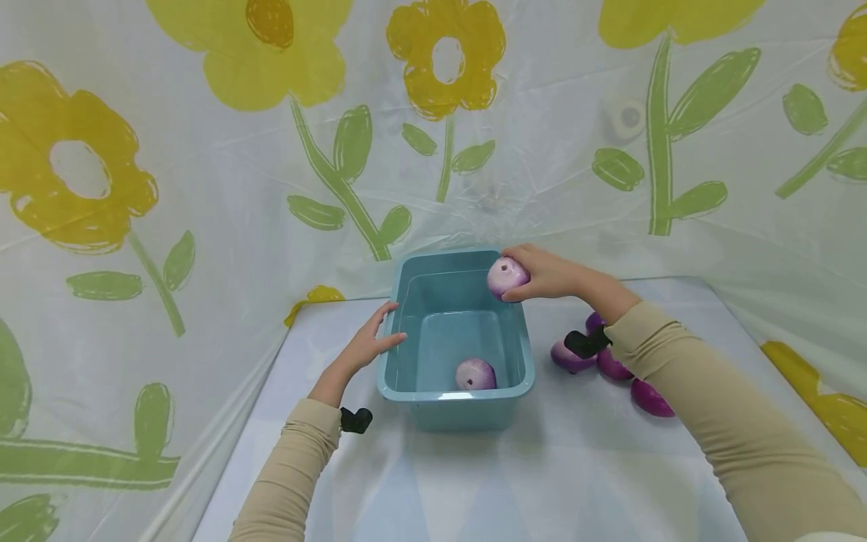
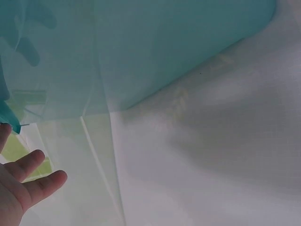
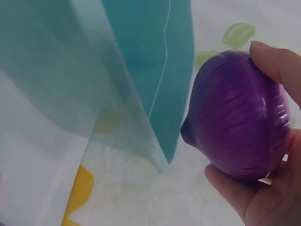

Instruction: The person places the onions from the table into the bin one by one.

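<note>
My right hand [image 1: 550,274] grips a purple-and-white onion [image 1: 506,278] above the right rim of a blue plastic basin [image 1: 457,396]. Close up in the right wrist view, the held onion [image 3: 237,117] shows a glossy purple skin and a pointed tip turned toward the basin wall. Inside the basin, near its front wall, lies another onion [image 1: 476,373]. Along the basin's left rim, my left hand [image 1: 366,342] rests with its fingers extended and spread. The left wrist view shows part of that hand [image 2: 21,188] beside the basin's outer side.
Several purple onions [image 1: 572,357] lie on the table right of the basin, partly hidden by my right forearm. A white cloth covers the table [image 1: 433,489]. Behind it hangs a flower-printed curtain [image 1: 542,165], close to the basin's back edge.
</note>
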`<action>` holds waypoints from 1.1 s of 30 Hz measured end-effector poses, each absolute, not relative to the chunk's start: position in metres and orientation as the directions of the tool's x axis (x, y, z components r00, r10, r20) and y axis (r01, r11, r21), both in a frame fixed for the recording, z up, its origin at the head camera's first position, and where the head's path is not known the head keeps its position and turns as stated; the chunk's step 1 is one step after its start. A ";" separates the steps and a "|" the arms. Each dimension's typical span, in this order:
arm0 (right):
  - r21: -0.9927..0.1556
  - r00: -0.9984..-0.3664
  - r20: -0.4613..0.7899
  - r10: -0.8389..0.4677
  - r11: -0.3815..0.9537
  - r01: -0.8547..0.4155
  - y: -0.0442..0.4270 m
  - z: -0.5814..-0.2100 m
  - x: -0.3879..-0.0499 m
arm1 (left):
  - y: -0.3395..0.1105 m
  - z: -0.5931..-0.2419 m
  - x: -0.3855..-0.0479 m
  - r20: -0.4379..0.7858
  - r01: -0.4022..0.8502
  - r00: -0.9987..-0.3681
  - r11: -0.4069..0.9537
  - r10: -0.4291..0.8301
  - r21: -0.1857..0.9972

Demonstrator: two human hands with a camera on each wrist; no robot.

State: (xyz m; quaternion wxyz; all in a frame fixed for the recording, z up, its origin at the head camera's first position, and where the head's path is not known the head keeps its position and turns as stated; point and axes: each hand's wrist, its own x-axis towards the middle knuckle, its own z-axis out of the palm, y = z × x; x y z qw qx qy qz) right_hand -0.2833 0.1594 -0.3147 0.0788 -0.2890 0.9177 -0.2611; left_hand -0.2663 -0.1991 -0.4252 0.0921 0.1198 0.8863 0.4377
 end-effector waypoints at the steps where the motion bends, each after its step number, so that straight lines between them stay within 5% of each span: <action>1: -0.523 -0.819 0.002 -0.574 0.697 -0.490 0.156 -0.315 -0.285 | -0.199 -0.425 -0.267 -0.058 0.132 -0.954 0.585 0.295 0.800; 33: -0.488 -0.730 -0.169 -0.662 0.700 -0.522 0.087 -0.342 -0.276 | -0.199 -0.426 -0.269 -0.071 0.116 -0.953 0.570 0.295 0.813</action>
